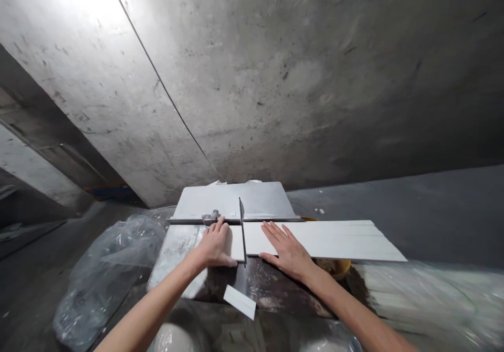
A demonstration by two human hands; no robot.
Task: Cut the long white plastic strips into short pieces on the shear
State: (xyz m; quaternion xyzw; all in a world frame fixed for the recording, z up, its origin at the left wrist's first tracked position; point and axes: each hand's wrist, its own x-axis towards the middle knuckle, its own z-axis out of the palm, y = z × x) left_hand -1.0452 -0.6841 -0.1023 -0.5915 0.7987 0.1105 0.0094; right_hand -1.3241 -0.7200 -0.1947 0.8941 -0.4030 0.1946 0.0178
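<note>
A thin dark saw blade (242,236) stands upright across the cutting table, between two white pieces. My left hand (214,244) spans the short white tile piece (236,244) left of the blade, fingers at its far edge and thumb at its near edge. To the right of the blade, my right hand (285,249) lies flat with fingers stretched on a long white tile strip (342,236), which sticks out past the table's right side. A straight metal fence (271,219) runs along the far edge of both pieces. Near the front edge lies a small white offcut (240,302).
Behind the fence is a pale flat panel (263,199). A grey clamp (210,217) sits by the left hand. Crumpled clear plastic (110,268) lies at the left. A yellow bucket (343,268) stands under the strip. The concrete wall (275,79) rises behind.
</note>
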